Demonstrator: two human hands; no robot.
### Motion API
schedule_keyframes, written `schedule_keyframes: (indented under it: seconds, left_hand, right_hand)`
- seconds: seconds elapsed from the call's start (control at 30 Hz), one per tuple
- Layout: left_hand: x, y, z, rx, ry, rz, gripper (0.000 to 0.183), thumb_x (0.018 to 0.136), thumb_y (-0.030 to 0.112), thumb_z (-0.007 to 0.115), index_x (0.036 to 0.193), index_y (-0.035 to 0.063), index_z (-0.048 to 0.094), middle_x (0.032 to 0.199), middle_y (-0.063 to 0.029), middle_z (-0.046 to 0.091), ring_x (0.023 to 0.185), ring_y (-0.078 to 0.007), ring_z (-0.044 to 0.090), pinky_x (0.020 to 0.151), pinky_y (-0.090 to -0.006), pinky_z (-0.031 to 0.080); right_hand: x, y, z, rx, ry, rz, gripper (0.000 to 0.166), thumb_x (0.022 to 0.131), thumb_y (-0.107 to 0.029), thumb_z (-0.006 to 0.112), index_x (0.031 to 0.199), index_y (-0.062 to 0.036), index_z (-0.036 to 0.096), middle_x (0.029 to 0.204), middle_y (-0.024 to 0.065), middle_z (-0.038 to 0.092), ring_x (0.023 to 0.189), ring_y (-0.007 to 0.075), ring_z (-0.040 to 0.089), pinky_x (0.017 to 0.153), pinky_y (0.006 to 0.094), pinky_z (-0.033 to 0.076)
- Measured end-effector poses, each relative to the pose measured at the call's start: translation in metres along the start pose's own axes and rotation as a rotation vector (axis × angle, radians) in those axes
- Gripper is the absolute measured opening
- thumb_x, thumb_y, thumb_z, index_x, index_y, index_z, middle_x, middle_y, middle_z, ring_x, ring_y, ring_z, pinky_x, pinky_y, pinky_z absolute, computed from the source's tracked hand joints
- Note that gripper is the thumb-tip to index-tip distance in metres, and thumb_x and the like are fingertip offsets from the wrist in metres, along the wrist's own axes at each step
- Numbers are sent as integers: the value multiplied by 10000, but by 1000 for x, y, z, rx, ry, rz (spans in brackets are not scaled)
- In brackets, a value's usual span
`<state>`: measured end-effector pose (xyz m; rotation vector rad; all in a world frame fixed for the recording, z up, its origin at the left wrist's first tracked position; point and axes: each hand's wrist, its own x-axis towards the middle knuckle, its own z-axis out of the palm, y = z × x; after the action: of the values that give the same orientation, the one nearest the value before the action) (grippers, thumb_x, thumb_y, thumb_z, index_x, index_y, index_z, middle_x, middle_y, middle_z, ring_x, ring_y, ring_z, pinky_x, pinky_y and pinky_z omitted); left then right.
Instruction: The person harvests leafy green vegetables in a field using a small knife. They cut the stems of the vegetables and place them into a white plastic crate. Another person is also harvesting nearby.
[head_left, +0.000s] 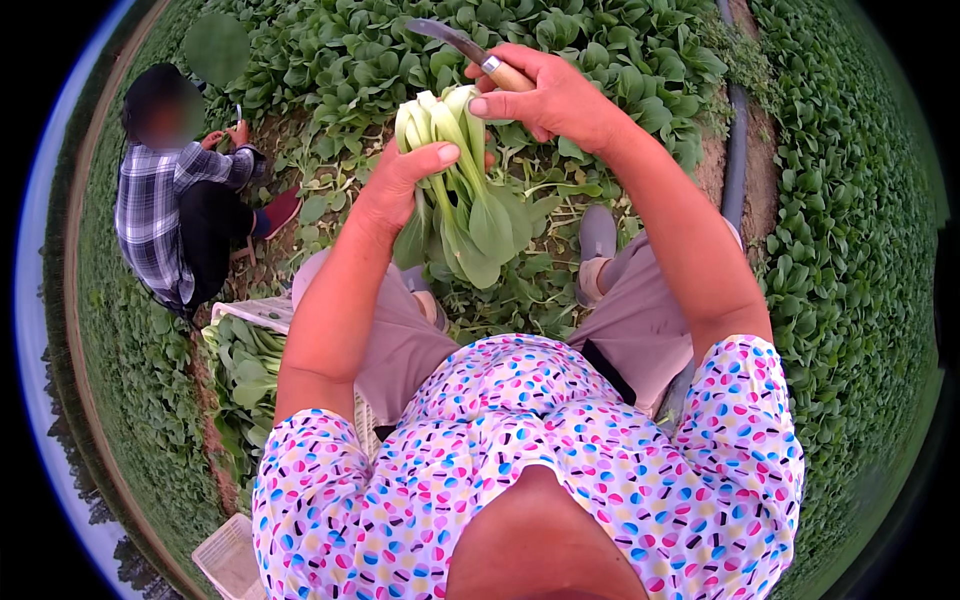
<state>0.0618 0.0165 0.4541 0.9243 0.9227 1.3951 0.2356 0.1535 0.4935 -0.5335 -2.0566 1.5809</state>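
Note:
My left hand (409, 176) grips a bunch of bok choy (480, 202), its pale stem ends up and its green leaves hanging down. A curved harvesting knife (504, 73) with a wooden handle and a metal collar lies in my right hand (551, 97). Its blade points up and to the left, away from the bunch. The right thumb is at the top of the stems; whether the other right fingers touch the bunch behind is hidden. Below the bunch, loose leaves (487, 300) cover the ground between my shoes.
Rows of growing bok choy (360, 52) stand ahead and at right. A dark hose (736, 150) runs along the soil at right. At left a co-worker (180, 202) sits low, holding a small tool. A crate of cut bok choy (251, 311) and another plastic crate (232, 559) are at left.

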Motion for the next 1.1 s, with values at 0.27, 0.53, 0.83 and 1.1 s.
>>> schedule_keyframes:
  seconds: [0.27,0.53,0.83,1.1]
  left_hand:
    - [4,14,-37,-242,79,250,484,839,169,714,1270,14,559,1085,-108,671,949,-213,687,875,-377,579]
    - [14,13,-76,-657,281,601,296,815,31,670,1100,72,598,977,-50,660,884,-188,662,819,-369,565]
    - [-11,30,-99,-778,450,620,319,757,19,664,1059,81,582,924,-84,630,823,-226,639,755,-387,543]
    - [-57,52,-109,-521,705,460,1034,784,439,786,1537,97,165,1448,-109,444,1307,-262,458,1058,-456,392]
  right_hand:
    - [14,-7,47,-85,92,-2,595,816,-323,818,1277,-38,572,953,21,670,722,59,577,543,205,431]
    - [22,3,112,-236,-32,-229,863,799,-289,824,1491,-23,383,1421,116,500,1262,221,516,1086,356,392]
    - [45,9,167,-378,12,-214,813,823,-161,823,1488,-5,382,1377,103,539,1209,183,538,1050,310,408]
    - [57,3,175,99,10,-15,492,871,-59,710,1331,-24,538,1145,33,630,973,123,606,859,280,496]
